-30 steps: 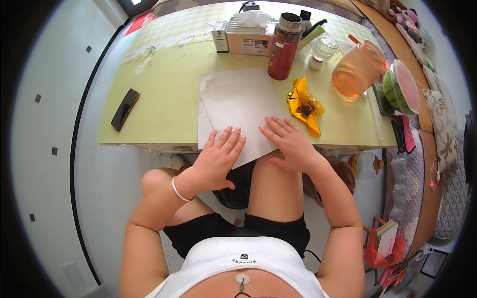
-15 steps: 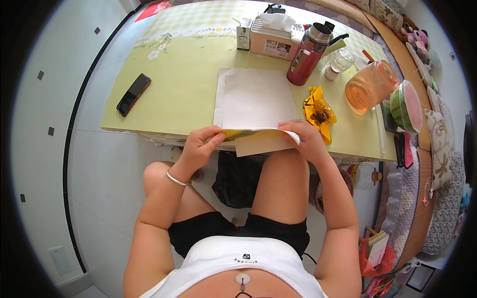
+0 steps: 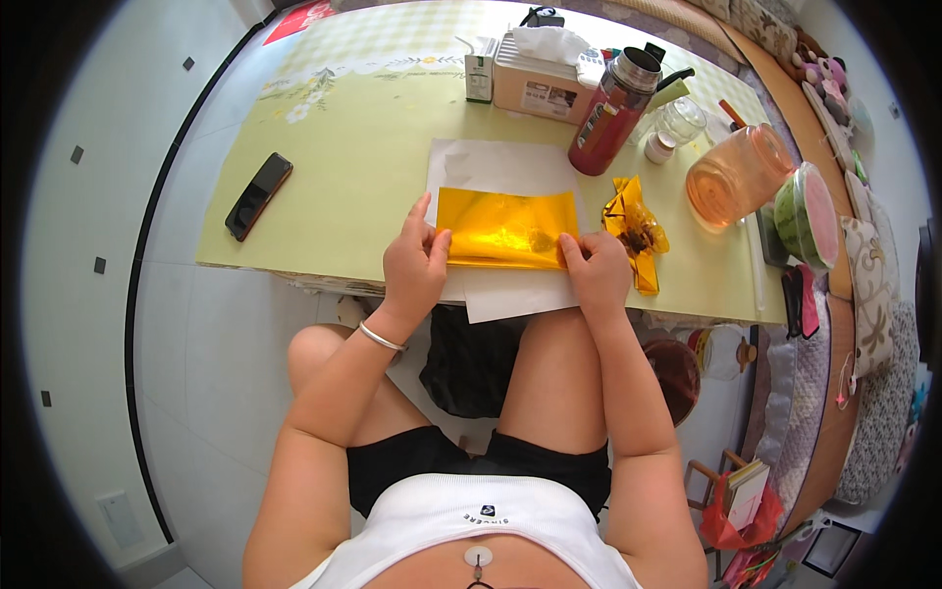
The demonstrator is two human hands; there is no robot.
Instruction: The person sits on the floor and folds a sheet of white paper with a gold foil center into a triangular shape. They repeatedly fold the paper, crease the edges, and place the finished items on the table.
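Note:
Between my hands, over the table's near edge, is a shiny gold foil sheet (image 3: 505, 224), wider than it is deep. My left hand (image 3: 416, 257) has its left edge, thumb on the near side and fingers up along the side. The lower right corner sits in my right hand (image 3: 597, 263), thumb over the foil. Under the foil lie white paper sheets (image 3: 481, 159); one sticks out past the table edge above my lap. Just right of my right hand rests a crumpled gold wrapper (image 3: 640, 240) with dark bits in it.
A red thermos (image 3: 610, 123), a tissue box (image 3: 540, 88) and a milk carton (image 3: 479, 79) stand toward the back. To the right are a jar of orange-tinted liquid (image 3: 731, 177) and a cut watermelon (image 3: 807, 216). A phone (image 3: 259, 196) lies at the left.
A white sheet's near edge was between my hands, with only a sliver of gold showing. Now the gold face shows broadly, farther onto the table, and my hands have moved slightly with it.

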